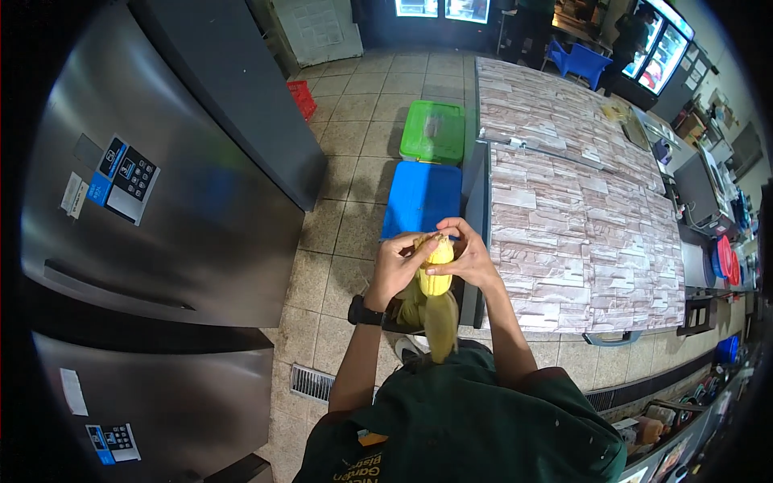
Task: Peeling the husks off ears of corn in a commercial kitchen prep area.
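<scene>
In front of my body, a thick, long yellow piece of produce (440, 282) is held upright between both hands. I cannot tell whether it is a fruit or a cob. A broad olive-yellow strip of peel or husk (440, 326) hangs below it. My left hand (394, 270) grips its left side, thumb laid across near the top. My right hand (471, 259) closes round the right side, with thumb and fingers near the upper end. Beneath my hands, yellow-green pieces (409, 310) lie in a dark container, partly hidden by the hands and the hanging strip.
A blue lidded bin (423, 197) and a green lidded bin (433, 131) stand ahead on the tiled floor. To the right is a long stone-patterned table (572, 258). Steel refrigerators (173, 201) rise at left. A red crate (302, 100) and a blue chair (578, 63) are farther away.
</scene>
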The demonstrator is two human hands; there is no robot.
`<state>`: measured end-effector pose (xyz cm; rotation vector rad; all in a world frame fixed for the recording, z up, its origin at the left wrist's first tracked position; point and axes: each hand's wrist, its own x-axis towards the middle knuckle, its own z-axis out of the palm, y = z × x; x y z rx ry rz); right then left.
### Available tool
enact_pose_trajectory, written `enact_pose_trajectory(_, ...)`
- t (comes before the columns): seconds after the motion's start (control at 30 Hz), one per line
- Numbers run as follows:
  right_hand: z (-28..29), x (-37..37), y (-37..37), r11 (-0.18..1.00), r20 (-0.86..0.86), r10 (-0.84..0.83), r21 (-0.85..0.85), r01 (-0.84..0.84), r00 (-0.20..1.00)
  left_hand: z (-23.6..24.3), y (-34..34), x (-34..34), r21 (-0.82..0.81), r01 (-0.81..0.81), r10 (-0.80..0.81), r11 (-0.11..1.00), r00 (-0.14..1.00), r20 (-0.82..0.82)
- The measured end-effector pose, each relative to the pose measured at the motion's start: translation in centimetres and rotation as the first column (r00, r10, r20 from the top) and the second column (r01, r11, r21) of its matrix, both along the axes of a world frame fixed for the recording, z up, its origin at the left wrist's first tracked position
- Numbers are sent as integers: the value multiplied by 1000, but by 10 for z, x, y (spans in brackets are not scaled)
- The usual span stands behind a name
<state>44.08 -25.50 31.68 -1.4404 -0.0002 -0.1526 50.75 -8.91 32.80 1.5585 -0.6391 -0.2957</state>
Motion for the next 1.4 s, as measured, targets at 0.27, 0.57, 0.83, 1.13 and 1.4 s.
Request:
enact_pose_trajectory(0.27, -13, -7, -2, 991, 9, -2, 131, 1, 1000, -6, -9, -5, 83, -203, 194, 976, 976, 103)
enact_pose_trajectory(0.57, -35, -9, 32, 935, 76, -312, 202, 291, 947, -32, -23, -7, -170, -339, 263, 925, 897, -356)
enact_pose_trajectory(0.83, -26, -9, 45, 945, 116, -321, 110, 309, 940, -18, -26, -12, 47, -355, 355, 934, 935, 2)
enact_pose_trajectory(1.13, -35, 11, 56, 719, 309, -553, -291, 631, 774, -40, -45, -15, -174, -558, 399, 811, 747, -533)
enact_pose_trajectory(1.4, -75, 41, 15, 369, -586, -460, 558, 744, 667, -42, -27, -9, -392, -731, 17, 558, 482, -876)
